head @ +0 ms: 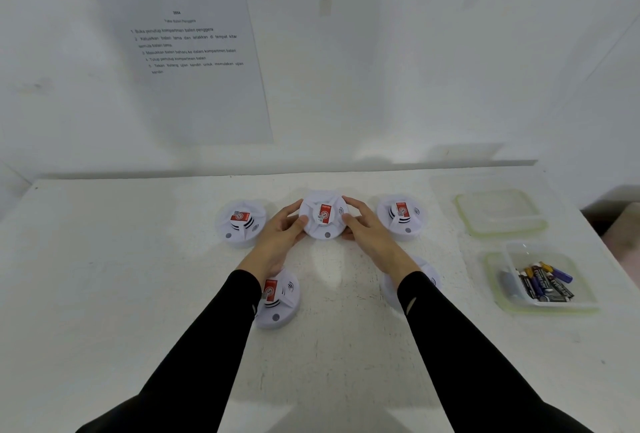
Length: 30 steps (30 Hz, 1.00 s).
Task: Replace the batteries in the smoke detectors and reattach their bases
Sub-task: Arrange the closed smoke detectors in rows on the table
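We log a white table (104, 294); by its right edge a clear tub (585, 297); at far middle the centre smoke detector (323, 224), red label up. Our left hand (280, 231) and right hand (367, 228) each grasp its rim from opposite sides. Loose batteries (543, 283) lie in the tub

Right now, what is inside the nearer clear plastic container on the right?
The clear plastic container holds a loose pile of batteries, dark-jacketed, some blue with gold ends. They overlap, so the lower ones and the count are hidden.
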### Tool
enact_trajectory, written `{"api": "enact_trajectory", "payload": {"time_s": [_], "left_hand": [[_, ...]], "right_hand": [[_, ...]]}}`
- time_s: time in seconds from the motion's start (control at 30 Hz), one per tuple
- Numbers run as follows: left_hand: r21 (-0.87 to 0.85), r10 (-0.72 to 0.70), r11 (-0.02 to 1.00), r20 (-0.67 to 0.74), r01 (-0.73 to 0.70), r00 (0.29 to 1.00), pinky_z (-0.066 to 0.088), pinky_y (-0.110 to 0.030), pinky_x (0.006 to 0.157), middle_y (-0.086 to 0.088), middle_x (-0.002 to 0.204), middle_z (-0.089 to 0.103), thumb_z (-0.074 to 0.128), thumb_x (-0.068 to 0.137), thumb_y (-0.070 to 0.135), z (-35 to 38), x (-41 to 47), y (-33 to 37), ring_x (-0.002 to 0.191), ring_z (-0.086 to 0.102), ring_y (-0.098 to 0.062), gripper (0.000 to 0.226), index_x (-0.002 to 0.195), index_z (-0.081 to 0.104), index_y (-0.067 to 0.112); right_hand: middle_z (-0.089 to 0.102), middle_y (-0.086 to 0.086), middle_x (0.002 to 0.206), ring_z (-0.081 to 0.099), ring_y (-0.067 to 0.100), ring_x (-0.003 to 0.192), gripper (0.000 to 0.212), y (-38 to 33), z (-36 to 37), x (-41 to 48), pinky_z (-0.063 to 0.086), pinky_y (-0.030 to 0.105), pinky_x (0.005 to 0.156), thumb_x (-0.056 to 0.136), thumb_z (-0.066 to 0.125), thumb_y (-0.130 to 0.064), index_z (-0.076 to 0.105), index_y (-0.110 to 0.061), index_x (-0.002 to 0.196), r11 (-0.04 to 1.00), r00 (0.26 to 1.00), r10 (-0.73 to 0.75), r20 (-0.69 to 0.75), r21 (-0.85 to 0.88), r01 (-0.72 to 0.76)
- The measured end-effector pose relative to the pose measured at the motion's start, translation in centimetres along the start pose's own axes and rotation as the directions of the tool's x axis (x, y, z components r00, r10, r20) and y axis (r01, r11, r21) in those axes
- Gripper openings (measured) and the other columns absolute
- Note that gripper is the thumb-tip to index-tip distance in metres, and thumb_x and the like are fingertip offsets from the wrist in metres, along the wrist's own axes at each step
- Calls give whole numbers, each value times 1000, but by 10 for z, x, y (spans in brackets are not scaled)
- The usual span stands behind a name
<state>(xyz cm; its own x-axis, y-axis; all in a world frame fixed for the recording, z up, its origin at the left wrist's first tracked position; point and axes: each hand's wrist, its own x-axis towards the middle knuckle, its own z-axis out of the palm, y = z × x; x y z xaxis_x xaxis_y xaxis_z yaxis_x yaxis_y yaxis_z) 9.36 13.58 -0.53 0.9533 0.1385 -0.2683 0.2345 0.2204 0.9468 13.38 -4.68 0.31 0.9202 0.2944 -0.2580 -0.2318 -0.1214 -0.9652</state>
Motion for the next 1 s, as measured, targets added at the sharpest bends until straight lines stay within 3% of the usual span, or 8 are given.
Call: {"api": "enact_trajectory", "payload": {"time_s": [0.4,0.53,0.67,0.8,0.93,1.0], "left_hand": [[6,-6,1000,1,6,1000,56,-20,86,-6,115,69,55,100,9,-1,0,0,107,67,-14,39,138,54,16],[36,-9,999,-18,10,1000,56,-22,89,-9,118,69,56,100,11,0,1,-1,110,66,-17,39,139,54,17],[188,23,982,-67,-10,997,52,-33,102,-9,127,63,58,100,19,1,2,-3,118,62,-21,42,141,54,22],[318,55,948,-106,-18,993,53,-33,98,-3,116,63,59,99,23,4,0,1,113,62,-21,42,141,55,20],[387,50,922,-100,-7,994,51,-38,102,-1,112,66,63,97,24,7,-2,4,110,62,-21,41,137,58,19],[401,40,916,-125,14,991,49,-39,104,-5,119,64,64,96,25,9,-1,4,109,60,-19,45,140,55,17]], "right_hand": [[68,-2,102,66,9,94,34,1,3,-1,53,23,86,100,50,-23,49,-31,133,1000,999,-14,-31,-11,14],[66,-1,115,62,11,105,39,9,10,0,51,28,94,100,49,-24,47,-31,139,999,995,-30,-98,-16,29],[62,6,116,58,13,101,42,11,15,-1,46,16,80,101,47,-23,45,-30,142,999,988,-39,-150,-37,34],[58,14,122,55,10,95,43,14,17,2,45,15,76,102,45,-22,41,-23,145,997,986,-24,-166,-82,10],[47,9,137,51,11,109,44,16,19,6,39,22,98,102,44,-24,40,-20,146,987,983,-1,-184,-157,-29],[45,10,137,49,12,111,43,15,19,6,37,23,101,102,43,-23,41,-19,145,982,982,4,-191,-183,-39]]}}
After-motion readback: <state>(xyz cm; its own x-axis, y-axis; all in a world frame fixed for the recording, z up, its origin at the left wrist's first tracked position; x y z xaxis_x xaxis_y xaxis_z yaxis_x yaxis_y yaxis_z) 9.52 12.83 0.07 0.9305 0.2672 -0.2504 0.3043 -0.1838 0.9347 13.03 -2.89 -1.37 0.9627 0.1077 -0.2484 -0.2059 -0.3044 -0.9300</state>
